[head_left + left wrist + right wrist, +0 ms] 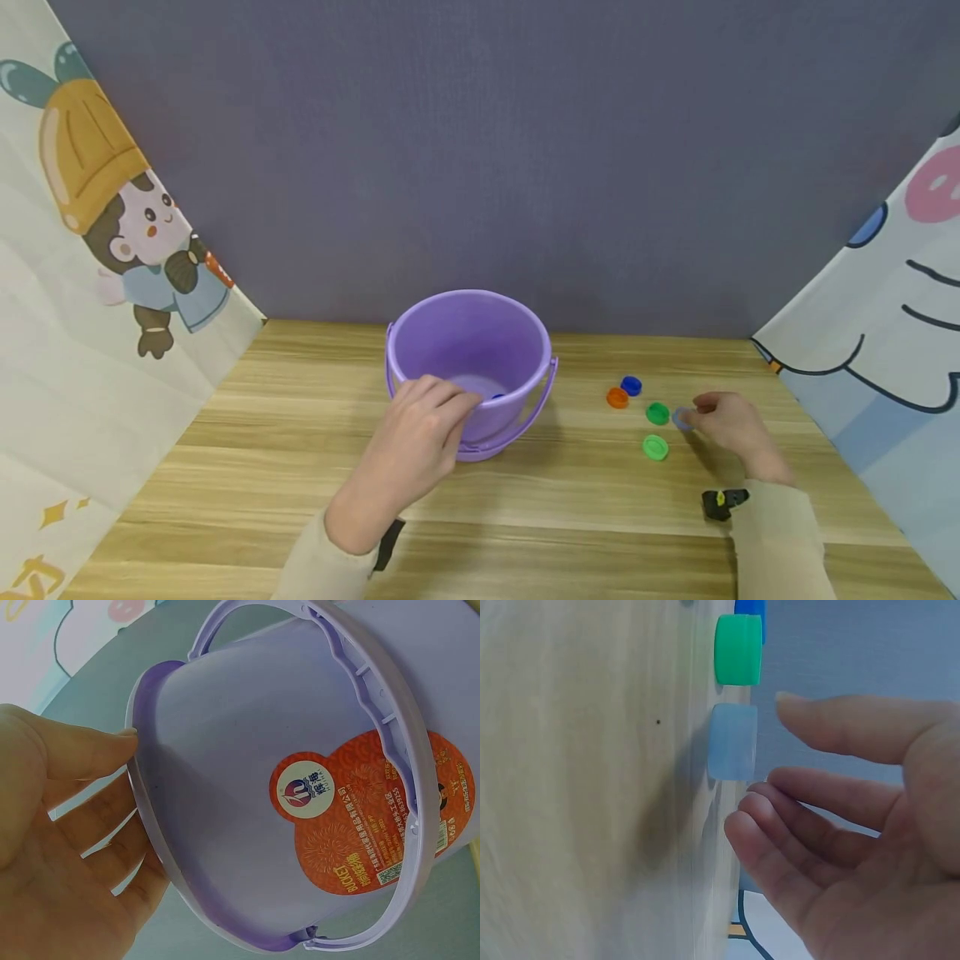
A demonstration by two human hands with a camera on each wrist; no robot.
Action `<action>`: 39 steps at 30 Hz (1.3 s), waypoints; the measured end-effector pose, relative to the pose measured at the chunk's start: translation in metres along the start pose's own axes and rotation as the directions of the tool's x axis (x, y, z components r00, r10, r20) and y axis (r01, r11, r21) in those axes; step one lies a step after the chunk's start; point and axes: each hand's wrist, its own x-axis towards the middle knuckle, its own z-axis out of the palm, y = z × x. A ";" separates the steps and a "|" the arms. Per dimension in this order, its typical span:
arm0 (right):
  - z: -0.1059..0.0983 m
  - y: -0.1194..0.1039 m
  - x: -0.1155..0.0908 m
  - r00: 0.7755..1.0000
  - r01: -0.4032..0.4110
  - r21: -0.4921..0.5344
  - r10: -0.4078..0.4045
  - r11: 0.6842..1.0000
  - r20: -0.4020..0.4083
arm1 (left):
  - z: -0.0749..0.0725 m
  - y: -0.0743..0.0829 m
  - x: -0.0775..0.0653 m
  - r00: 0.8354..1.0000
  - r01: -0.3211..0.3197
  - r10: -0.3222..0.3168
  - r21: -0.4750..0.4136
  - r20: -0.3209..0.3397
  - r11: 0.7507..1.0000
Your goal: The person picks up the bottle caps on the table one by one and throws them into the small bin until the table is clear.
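Observation:
A purple bucket (480, 425) stands upright on the wooden table, its handle hanging down at the near side. My left hand (420, 425) holds the near rim; in the left wrist view the thumb (112, 746) lies on the rim's outer side and the fingers go behind it. On the right, my right hand (731, 423) is at a translucent pale bottle cap (733, 742), thumb and fingers apart with the cap just ahead of the fingertips. Close by lie a green cap (657, 413) and a light green cap (656, 448).
Farther back lie an orange cap (617, 398) and a blue cap (632, 386). Something small and blue shows inside the bucket, mostly hidden by the rim. A grey wall (480, 167) closes the back, with printed cloths (60, 333) at both sides.

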 end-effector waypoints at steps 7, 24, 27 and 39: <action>0.003 0.001 0.003 1.000 0.015 -0.045 -0.015 0.999 -0.006 | 0.000 -0.001 0.000 1.000 0.004 -0.004 -0.009 0.003 1.000; 0.007 0.000 0.008 0.999 -0.029 -0.082 0.031 0.996 0.023 | 0.003 -0.002 0.001 1.000 0.004 -0.004 -0.004 0.003 1.000; 0.007 0.002 0.009 0.999 -0.028 -0.080 0.030 0.996 0.021 | 0.003 -0.001 0.001 1.000 0.005 -0.005 -0.003 0.004 1.000; -0.012 0.005 0.039 0.998 0.060 -0.043 -0.060 0.997 0.014 | 0.019 0.000 0.018 0.999 0.041 -0.041 0.021 0.004 0.999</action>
